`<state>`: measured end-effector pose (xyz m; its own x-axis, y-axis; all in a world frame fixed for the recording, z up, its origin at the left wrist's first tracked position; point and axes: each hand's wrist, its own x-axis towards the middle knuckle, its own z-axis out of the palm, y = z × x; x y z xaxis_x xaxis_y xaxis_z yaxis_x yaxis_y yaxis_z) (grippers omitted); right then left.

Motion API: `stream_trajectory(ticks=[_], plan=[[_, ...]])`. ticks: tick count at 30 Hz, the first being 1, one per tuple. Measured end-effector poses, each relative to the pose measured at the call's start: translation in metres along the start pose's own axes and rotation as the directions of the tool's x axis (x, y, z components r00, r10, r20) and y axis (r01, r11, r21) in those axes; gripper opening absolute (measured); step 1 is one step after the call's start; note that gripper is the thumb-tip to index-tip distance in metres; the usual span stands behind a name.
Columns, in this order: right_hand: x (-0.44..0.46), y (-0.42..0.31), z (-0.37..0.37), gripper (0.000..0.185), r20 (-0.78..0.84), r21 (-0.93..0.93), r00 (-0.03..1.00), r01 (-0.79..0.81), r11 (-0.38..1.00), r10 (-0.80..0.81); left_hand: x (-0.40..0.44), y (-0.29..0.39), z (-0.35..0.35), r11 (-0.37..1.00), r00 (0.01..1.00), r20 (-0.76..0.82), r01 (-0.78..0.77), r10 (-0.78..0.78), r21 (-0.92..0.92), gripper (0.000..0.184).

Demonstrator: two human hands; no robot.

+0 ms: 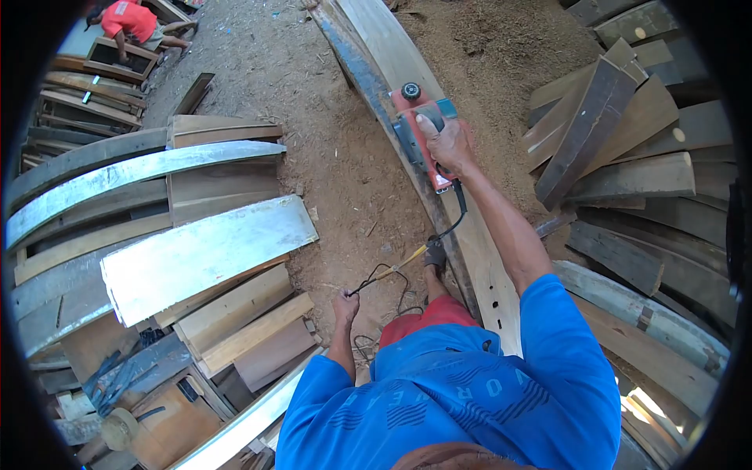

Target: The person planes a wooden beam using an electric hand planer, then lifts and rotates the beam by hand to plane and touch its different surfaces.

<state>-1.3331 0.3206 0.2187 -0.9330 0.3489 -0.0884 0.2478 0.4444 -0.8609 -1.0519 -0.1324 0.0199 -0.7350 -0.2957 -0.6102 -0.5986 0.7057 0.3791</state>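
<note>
My right hand point(448, 143) is wrapped round the handle of a red and dark-teal electric planer point(409, 129). The tool sits on a long pale wooden plank point(470, 235) that runs from the top of the view down past my right side. From the planer's rear a black cord point(460, 205) hangs down, with a yellow section point(403, 262) lower along it. My left hand point(345, 304), low and to the left, is closed on the dark cord near its loops. What lies under the planer's base is hidden.
Stacked boards point(227, 313) fill the left side, with a whitish board point(211, 254) on top. More planks point(587, 133) are piled at the right. Shavings point(501, 47) cover the ground. A person in a red shirt point(129, 19) bends over wooden frames at the upper left.
</note>
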Motion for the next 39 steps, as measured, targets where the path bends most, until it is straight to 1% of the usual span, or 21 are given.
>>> stream_trajectory(ticks=[3, 5, 6, 9, 12, 15, 16, 19, 22, 24, 26, 28, 29, 30, 31, 33, 34, 36, 37, 38, 39], plan=[[0.025, 0.002, 0.009, 0.075, 0.044, 0.068, 0.999, -0.003, 0.998, 0.0, 0.017, 0.023, -0.006, 1.0, 1.0, -0.007, -0.006, 0.006, 0.002, 0.016], [0.04, 0.0, 0.016, 0.076, 0.007, 0.084, 1.0, 0.007, 0.996, -0.007, 0.025, 0.037, -0.01, 0.999, 1.0, 0.006, -0.016, 0.016, -0.029, 0.016], [0.046, -0.002, 0.018, 0.077, -0.01, 0.091, 1.0, 0.011, 0.996, -0.01, 0.028, 0.041, -0.011, 1.0, 1.0, 0.003, -0.02, 0.02, -0.016, 0.016], [0.065, -0.006, 0.022, 0.076, 0.029, 0.099, 1.0, 0.0, 0.995, -0.003, 0.039, 0.055, -0.015, 0.999, 1.0, 0.001, -0.03, 0.03, 0.034, 0.015], [0.078, -0.01, 0.026, 0.078, -0.014, 0.106, 1.0, 0.001, 0.994, 0.0, 0.045, 0.069, -0.016, 0.995, 0.999, 0.045, -0.014, 0.01, 0.094, 0.015], [0.095, -0.017, 0.03, 0.081, 0.024, 0.104, 0.999, -0.04, 0.994, 0.038, 0.06, 0.087, -0.017, 0.985, 0.993, 0.115, -0.033, 0.014, 0.167, 0.017], [0.1, -0.022, 0.028, 0.084, 0.058, 0.083, 0.996, -0.077, 0.994, 0.073, 0.063, 0.096, -0.018, 0.983, 0.985, 0.172, -0.053, 0.023, 0.174, 0.021], [0.119, -0.026, 0.035, 0.086, 0.056, 0.084, 0.996, -0.074, 0.994, 0.069, 0.091, 0.12, -0.012, 0.938, 0.947, 0.315, -0.168, 0.068, 0.304, 0.033], [0.137, -0.038, 0.042, 0.089, -0.025, 0.123, 0.998, -0.047, 0.991, 0.05, 0.13, 0.15, 0.004, 0.919, 0.951, 0.232, -0.27, 0.206, 0.287, 0.05], [0.157, -0.038, 0.048, 0.088, -0.01, 0.142, 0.999, -0.03, 0.989, 0.032, 0.184, 0.169, 0.035, 0.975, 0.967, 0.147, -0.216, 0.206, 0.055, 0.06], [0.178, -0.039, 0.054, 0.088, 0.021, 0.132, 0.999, -0.037, 0.991, 0.035, 0.218, 0.25, 0.036, 0.985, 0.978, 0.118, -0.166, 0.172, -0.054, 0.058], [0.2, -0.047, 0.055, 0.087, 0.067, 0.095, 0.996, -0.061, 0.994, 0.055, 0.29, 0.294, 0.071, 0.882, 0.965, 0.043, -0.217, 0.258, -0.419, 0.058], [0.21, -0.052, 0.057, 0.087, 0.062, 0.086, 0.997, -0.059, 0.995, 0.054, 0.301, 0.339, 0.061, 0.854, 0.983, 0.079, -0.104, 0.167, -0.51, 0.059], [0.22, -0.057, 0.058, 0.086, 0.055, 0.079, 0.997, -0.056, 0.995, 0.051, 0.336, 0.369, 0.072, 0.736, 0.983, 0.099, -0.049, 0.156, -0.676, 0.06], [0.228, -0.06, 0.062, 0.086, 0.048, 0.073, 0.998, -0.054, 0.996, 0.051, 0.342, 0.415, 0.069, 0.688, 0.994, 0.054, -0.028, 0.098, -0.725, 0.059], [0.253, -0.056, 0.071, 0.085, 0.052, 0.065, 0.998, -0.049, 0.997, 0.045, 0.321, 0.501, 0.045, 0.719, 1.0, -0.025, -0.03, 0.018, -0.694, 0.059], [0.262, -0.054, 0.076, 0.085, 0.058, 0.061, 0.997, -0.05, 0.997, 0.046, 0.307, 0.532, 0.032, 0.794, 0.998, -0.065, -0.038, -0.002, -0.606, 0.06], [0.275, -0.066, 0.08, 0.076, 0.035, 0.071, 0.999, -0.009, 0.997, 0.006, 0.31, 0.549, 0.038, 0.821, 0.993, -0.119, -0.055, -0.015, -0.568, 0.062], [0.282, -0.072, 0.079, 0.072, 0.024, 0.077, 1.0, 0.012, 0.997, -0.014, 0.313, 0.548, 0.044, 0.781, 0.991, -0.13, -0.07, -0.014, -0.621, 0.063], [0.289, -0.077, 0.078, 0.072, 0.042, 0.056, 0.999, -0.012, 0.998, 0.009, 0.315, 0.546, 0.048, 0.738, 0.99, -0.14, -0.084, -0.015, -0.669, 0.065], [0.296, -0.083, 0.077, 0.071, 0.061, 0.038, 0.998, -0.035, 0.999, 0.033, 0.324, 0.536, 0.056, 0.755, 0.99, -0.14, -0.101, 0.013, -0.648, 0.064]])
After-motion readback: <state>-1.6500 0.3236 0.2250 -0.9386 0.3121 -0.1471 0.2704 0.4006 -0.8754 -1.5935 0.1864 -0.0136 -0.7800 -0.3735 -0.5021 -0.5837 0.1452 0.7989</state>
